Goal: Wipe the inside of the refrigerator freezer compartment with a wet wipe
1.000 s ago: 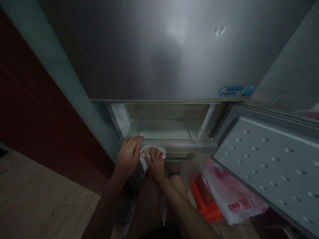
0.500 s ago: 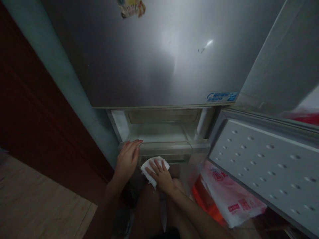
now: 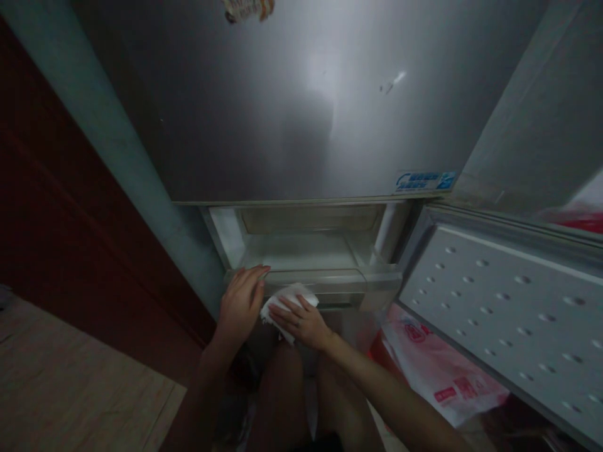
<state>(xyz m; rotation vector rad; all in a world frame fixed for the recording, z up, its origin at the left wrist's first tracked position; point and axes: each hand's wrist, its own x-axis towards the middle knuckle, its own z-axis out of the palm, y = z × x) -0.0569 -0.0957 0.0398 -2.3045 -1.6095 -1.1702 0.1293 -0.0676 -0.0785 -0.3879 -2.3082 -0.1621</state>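
Observation:
A clear plastic drawer (image 3: 330, 277) is pulled partway out of the lower compartment of a refrigerator. At its left end, my left hand (image 3: 241, 301) grips the top edge, fingers over the rim and thumb on the front side. My right hand (image 3: 304, 321) holds a crumpled white cloth (image 3: 293, 294) under nearly flat fingers, pressed against the drawer's front. A ring shows on one finger of that hand. The palm hides part of the cloth. My knees are just below the drawer.
Above is the silver refrigerator door (image 3: 282, 113). The lower door (image 3: 509, 301), dimpled on its inside, stands open at right. A white and red plastic bag (image 3: 438, 364) lies beneath it. At left are a greenish wall (image 3: 113, 119) and a dark red wooden panel (image 3: 85, 207).
My right hand and the cloth have slid slightly upward on the drawer's front. The left hand stays on the rim. The view has shifted a little.

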